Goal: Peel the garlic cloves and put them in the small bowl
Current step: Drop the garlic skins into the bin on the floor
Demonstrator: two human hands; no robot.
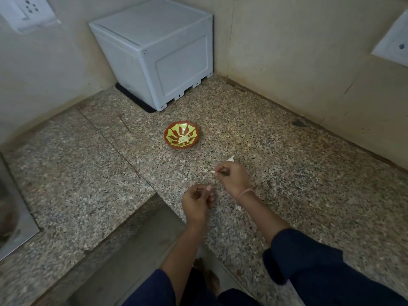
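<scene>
Right hand [234, 178] pinches garlic piece [213, 172]; left hand [196, 202] near counter [309, 195] edge.

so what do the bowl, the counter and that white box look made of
Small bowl: probably glazed ceramic or melamine, glossy red-brown with green pattern. Counter: polished granite by its speckled grain and sheen. White box: likely moulded plastic, matte, with recessed panels and notched feet.

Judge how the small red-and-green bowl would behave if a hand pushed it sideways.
The small bowl looks shallow and wide, so it would probably slide rather than tip. It holds only a few pale cloves, so it is likely light. The speckled counter looks smooth, so it may skid easily.
</scene>
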